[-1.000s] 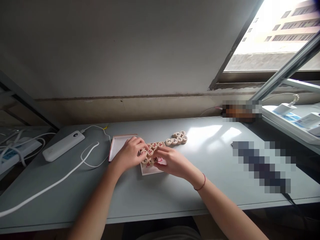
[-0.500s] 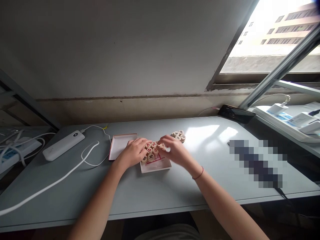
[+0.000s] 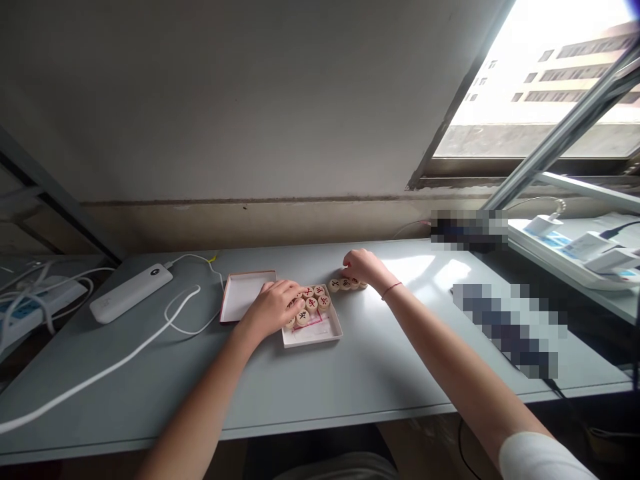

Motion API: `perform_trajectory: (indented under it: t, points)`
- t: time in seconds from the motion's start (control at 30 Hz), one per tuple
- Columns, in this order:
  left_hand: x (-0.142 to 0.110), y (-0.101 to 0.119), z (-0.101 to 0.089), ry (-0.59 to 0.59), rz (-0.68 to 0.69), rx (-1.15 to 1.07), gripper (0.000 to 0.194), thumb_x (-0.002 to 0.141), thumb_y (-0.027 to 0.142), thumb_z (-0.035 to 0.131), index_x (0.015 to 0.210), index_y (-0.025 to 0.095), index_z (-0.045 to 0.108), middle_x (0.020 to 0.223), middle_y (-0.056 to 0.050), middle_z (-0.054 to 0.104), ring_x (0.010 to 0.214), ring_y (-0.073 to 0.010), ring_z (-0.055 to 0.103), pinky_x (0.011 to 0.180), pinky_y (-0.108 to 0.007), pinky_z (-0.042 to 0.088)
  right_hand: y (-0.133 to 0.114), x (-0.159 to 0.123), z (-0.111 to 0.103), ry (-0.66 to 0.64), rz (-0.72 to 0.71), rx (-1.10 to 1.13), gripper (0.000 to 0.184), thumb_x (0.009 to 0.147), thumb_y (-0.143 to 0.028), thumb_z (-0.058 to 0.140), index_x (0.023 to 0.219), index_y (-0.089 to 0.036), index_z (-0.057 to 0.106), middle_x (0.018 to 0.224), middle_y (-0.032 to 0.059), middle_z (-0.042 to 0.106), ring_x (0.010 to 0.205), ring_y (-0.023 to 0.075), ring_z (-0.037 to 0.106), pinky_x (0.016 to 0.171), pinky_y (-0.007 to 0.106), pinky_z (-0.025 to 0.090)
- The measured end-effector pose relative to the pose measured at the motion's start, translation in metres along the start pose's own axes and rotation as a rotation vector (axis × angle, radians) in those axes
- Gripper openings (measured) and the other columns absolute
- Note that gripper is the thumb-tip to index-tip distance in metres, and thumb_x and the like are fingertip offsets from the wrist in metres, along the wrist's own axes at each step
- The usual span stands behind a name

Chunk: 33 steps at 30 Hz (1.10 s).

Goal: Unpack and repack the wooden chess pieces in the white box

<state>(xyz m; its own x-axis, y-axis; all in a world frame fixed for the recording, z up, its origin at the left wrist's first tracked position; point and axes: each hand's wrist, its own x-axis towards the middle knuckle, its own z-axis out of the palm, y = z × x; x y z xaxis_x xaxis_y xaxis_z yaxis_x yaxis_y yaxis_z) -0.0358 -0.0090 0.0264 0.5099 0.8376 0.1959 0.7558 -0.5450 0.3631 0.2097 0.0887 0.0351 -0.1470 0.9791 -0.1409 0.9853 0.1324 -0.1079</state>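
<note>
My left hand point(image 3: 276, 303) lies over the left side of a shallow white box point(image 3: 325, 337), its fingers stretched out and touching the round wooden Chinese chess pieces inside. Several pieces point(image 3: 312, 305) show red or black characters, packed in the far part of the box. To the right, my right hand point(image 3: 367, 267) is curled just behind and above a cluster of loose chess pieces point(image 3: 345, 285) on the desk. Its fingertips are hidden, so what they grip, if anything, does not show. Part of the cluster is covered by this hand.
An open box lid point(image 3: 246, 297) lies left of the box. Further left are a white power bank point(image 3: 131, 293) and a white cable point(image 3: 125, 357) across the desk point(image 3: 280, 393). Blurred-out dark objects point(image 3: 505, 327) lie at the right, near a power strip point(image 3: 575, 250).
My right hand has moved from the box up and right to the loose pieces. More red-marked pieces now show in the box. My left hand stays at the box.
</note>
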Motion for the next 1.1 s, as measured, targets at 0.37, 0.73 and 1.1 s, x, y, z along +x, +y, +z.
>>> perform_trajectory:
  t: [0.37,0.73,1.1]
  points:
    - [0.002,0.004,0.007,0.175,0.045,-0.074,0.041,0.091,0.037,0.056,0.128,0.019,0.054,0.112,-0.008,0.065,0.104,-0.0233,0.061,0.089,-0.037,0.051,-0.042,-0.066,0.007,0.077,-0.366,0.734,0.027,0.085,-0.042,0.063,0.1,-0.021,0.071,0.09,0.0046,0.074,0.063,0.0157,0.068,0.057,0.025,0.05]
    - [0.0,0.017,0.003,0.248,0.047,-0.158,0.016,0.091,0.024,0.054,0.104,0.022,0.063,0.104,-0.004,0.06,0.089,-0.0158,0.064,0.076,-0.026,0.052,-0.033,-0.082,0.021,0.053,-0.308,1.28,0.036,0.079,-0.051,0.066,0.092,-0.017,0.069,0.085,0.0061,0.069,0.071,0.0169,0.067,0.061,0.028,0.058]
    - [-0.002,0.022,-0.006,0.124,-0.054,-0.114,0.009,0.082,0.024,0.062,0.076,0.02,0.056,0.086,0.0,0.062,0.074,-0.0146,0.06,0.068,-0.027,0.046,-0.019,-0.09,0.028,0.098,-0.277,1.243,0.029,0.079,-0.039,0.066,0.098,-0.018,0.067,0.105,0.0093,0.062,0.081,0.0171,0.064,0.073,0.034,0.057]
